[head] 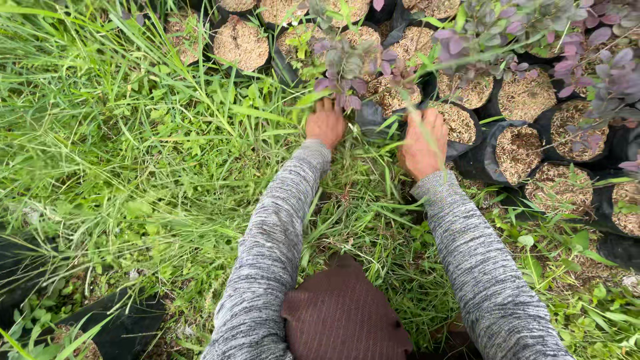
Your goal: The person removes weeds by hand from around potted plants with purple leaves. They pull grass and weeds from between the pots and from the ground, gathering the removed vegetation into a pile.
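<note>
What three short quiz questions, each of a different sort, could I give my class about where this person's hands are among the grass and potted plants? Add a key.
1. True or false: the left hand rests at the base of the purple-leaved plant.
2. Multiple choice: the black grow bags are topped with A) white gravel, B) straw-coloured husk, C) water.
3. Fill in: both arms wear grey knitted ____.

Key
1. True.
2. B; the husk shows in every open bag.
3. Sleeves. The right hand lies at the edge of a bag, with grass to the left.
</note>
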